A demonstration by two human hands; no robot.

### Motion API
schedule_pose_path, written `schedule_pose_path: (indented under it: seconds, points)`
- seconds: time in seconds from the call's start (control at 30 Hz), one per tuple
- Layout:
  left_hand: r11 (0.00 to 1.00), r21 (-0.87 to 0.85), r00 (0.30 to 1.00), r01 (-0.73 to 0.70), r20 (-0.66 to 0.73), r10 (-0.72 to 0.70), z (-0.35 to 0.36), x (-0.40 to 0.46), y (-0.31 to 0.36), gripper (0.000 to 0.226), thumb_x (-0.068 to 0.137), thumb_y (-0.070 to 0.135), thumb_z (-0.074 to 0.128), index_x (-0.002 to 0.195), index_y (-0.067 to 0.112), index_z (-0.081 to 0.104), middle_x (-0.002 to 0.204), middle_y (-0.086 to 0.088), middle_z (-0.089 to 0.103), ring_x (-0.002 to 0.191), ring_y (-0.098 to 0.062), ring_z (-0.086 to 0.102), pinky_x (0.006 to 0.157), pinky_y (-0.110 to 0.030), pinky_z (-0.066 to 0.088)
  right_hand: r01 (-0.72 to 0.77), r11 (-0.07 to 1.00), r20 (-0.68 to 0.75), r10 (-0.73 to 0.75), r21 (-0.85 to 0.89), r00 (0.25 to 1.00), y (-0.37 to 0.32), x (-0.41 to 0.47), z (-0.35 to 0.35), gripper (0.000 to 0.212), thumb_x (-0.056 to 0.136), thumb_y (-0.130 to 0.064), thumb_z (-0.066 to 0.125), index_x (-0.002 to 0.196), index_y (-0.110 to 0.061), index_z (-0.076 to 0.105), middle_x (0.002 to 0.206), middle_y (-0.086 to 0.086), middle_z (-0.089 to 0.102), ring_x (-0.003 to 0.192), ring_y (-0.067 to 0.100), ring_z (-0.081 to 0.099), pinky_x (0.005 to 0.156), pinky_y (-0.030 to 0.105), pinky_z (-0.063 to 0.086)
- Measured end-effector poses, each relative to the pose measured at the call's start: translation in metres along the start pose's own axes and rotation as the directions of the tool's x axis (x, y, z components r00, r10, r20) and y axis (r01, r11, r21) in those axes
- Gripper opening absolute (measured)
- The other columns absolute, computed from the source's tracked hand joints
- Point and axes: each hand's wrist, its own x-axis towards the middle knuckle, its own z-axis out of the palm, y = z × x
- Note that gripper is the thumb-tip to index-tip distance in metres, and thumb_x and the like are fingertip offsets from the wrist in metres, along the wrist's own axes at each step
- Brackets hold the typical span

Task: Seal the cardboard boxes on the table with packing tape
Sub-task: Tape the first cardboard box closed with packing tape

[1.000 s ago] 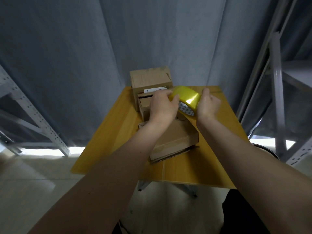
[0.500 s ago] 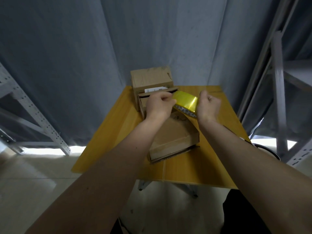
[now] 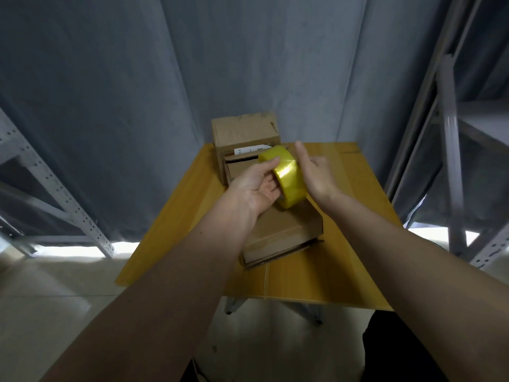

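A grey curtain hangs behind a small yellow tabletop (image 3: pixel 176 244), with pale metal racking (image 3: pixel 55 194) on the left and more of it on the right. Going left to right, the left hand (image 3: pixel 256 186) comes first, palm up, its fingers curled round the side of the yellow tape roll (image 3: pixel 289 180), which it holds up on edge above the boxes. Just right of the roll is the right hand (image 3: pixel 314 175), fingers straight and loose, gripping nothing, near the roll's outer face; whether it touches is unclear. Below them the flat cardboard box (image 3: pixel 283 232) lies near the tabletop's middle, its lid lifted a little along the near edge, with no strip of tape that I can make out. Behind it an open box (image 3: pixel 239 168) stands in front of the tall box (image 3: pixel 245 130). Sealing looks hardly begun: probably the tape's free end must be found first. The free end is not visible, and the hands hide the flat box's far edge.
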Motion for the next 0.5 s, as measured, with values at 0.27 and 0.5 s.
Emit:
schedule_pose_path:
  seconds: [0.27,0.5]
  points:
    - [0.936,0.308,0.983,-0.172,0.116,0.143,-0.012,-0.001,-0.007,0.05,0.086,-0.014,0.053,0.133,0.001,0.052,0.127,-0.016,0.062,0.12,-0.028,0.057,0.106,-0.039,0.043,-0.075,0.996,0.183,0.065,0.049,0.981,-0.019,-0.008,0.001,0.037,0.095,-0.043,0.055,0.106,-0.008,0.062,0.11,0.011,0.067,0.104,0.026,0.064,0.094,0.042,0.051]
    - [0.807,0.505,0.952,-0.306,0.187,0.244,-0.022,-0.002,-0.006,0.052,0.087,-0.012,0.056,0.136,0.0,0.049,0.129,-0.018,0.06,0.12,-0.031,0.057,0.103,-0.043,0.045,-0.331,0.875,0.434,0.16,0.353,0.886,-0.014,-0.017,-0.012,0.04,0.095,-0.013,0.055,0.131,0.003,0.051,0.127,0.027,0.057,0.111,0.036,0.058,0.102,0.05,0.045]
